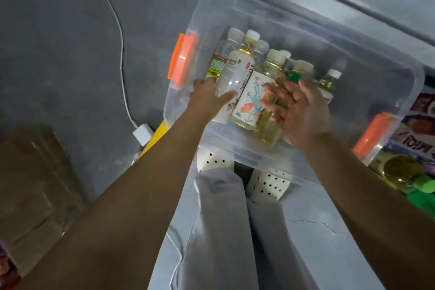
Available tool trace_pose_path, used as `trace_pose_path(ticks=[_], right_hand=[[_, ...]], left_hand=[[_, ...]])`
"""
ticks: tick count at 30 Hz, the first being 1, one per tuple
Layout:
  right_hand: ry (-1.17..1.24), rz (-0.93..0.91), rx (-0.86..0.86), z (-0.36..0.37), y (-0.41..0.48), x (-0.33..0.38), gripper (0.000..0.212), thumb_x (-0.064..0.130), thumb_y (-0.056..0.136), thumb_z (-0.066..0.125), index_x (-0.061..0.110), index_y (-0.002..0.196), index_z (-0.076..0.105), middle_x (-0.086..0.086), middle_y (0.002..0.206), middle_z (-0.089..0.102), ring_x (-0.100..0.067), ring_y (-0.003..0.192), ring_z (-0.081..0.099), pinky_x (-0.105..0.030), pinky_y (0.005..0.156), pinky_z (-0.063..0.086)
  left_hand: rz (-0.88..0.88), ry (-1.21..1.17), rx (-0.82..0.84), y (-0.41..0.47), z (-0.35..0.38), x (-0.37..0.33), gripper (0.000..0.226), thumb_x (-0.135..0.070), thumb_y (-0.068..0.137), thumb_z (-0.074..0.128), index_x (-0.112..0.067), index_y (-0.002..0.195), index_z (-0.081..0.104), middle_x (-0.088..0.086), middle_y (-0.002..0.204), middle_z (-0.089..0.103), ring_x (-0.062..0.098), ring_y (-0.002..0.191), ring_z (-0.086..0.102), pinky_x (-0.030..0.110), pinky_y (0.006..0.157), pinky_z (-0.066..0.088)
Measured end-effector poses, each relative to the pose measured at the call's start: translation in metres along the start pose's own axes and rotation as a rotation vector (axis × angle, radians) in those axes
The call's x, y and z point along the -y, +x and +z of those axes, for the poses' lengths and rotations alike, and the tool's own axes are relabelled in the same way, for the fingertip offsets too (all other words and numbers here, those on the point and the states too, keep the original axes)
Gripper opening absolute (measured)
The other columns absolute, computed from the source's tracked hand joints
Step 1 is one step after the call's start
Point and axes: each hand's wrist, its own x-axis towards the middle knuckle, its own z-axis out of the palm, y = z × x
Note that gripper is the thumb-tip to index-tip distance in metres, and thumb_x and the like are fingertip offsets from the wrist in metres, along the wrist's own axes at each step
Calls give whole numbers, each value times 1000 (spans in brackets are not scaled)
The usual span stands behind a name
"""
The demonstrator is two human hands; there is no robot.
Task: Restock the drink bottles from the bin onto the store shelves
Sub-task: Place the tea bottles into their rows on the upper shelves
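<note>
Left hand (207, 99), right hand (303, 110) — floral bottle (248, 105) (binned) between.

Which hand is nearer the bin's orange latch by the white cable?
Left. The left hand sits beside the latch; the right hand is across the bottles, farther away.
</note>
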Motion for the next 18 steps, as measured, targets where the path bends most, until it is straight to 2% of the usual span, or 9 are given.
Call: trace_pose_path(ticks=[3, 6, 9, 11, 14, 16, 18], right_hand=[[11, 0, -23, -5, -4, -3, 46, 45, 101, 36, 17, 131, 58, 0, 119, 72, -28, 111, 68, -32, 73, 45], [-15, 14, -23, -7, -16, -3, 48, 47, 101, 36, 18, 133, 56, 3, 119, 72, -22, 111, 68, -37, 85, 46], [-59, 23, -24, -4, -33, 3, 47, 46, 101, 37, 19, 136, 54, 4, 120, 71, -20, 114, 65, -37, 88, 47], [-102, 23, -23, 2, -49, 9, 44, 43, 101, 41, 19, 135, 54, 3, 123, 68, -19, 118, 60, -36, 88, 46], [-198, 30, 36, 15, -82, 27, 27, 37, 94, 58, 22, 118, 60, 6, 112, 64, -20, 116, 54, -34, 87, 44], [-278, 8, 103, 20, -113, 41, 40, 31, 87, 69, 15, 123, 60, -1, 111, 65, -25, 113, 56, -37, 93, 44], [-325, -45, 192, 24, -154, 55, 58, 26, 81, 70, 6, 133, 55, -15, 118, 62, -30, 108, 56, -44, 96, 41]], left_hand=[[67, 78, 47, -4, -2, 4, 62, -40, 83, 72, -11, 133, 50, 13, 130, 43, 27, 114, 51, 38, 102, 42], [58, 129, 15, -11, -1, -5, 60, -41, 85, 69, -6, 130, 49, 15, 127, 45, 34, 110, 55, 45, 98, 45], [6, 134, 18, -30, -6, -17, 60, -45, 88, 64, -7, 131, 48, 14, 129, 45, 34, 110, 55, 46, 96, 46], [10, 6, 54, -52, -15, -22, 57, -45, 89, 63, -7, 130, 53, 13, 124, 54, 32, 106, 59, 43, 91, 51], [-5, -323, 171, -114, -38, -42, 42, -39, 93, 61, -10, 123, 59, 2, 104, 63, 23, 96, 62, 38, 82, 56], [-19, -545, 273, -165, -54, -57, 24, -34, 94, 59, -17, 110, 61, -7, 93, 63, 8, 85, 62, 28, 70, 58], [9, -667, 332, -213, -69, -68, 16, -31, 94, 60, -22, 107, 62, -5, 99, 67, 0, 81, 64, 18, 63, 56]])
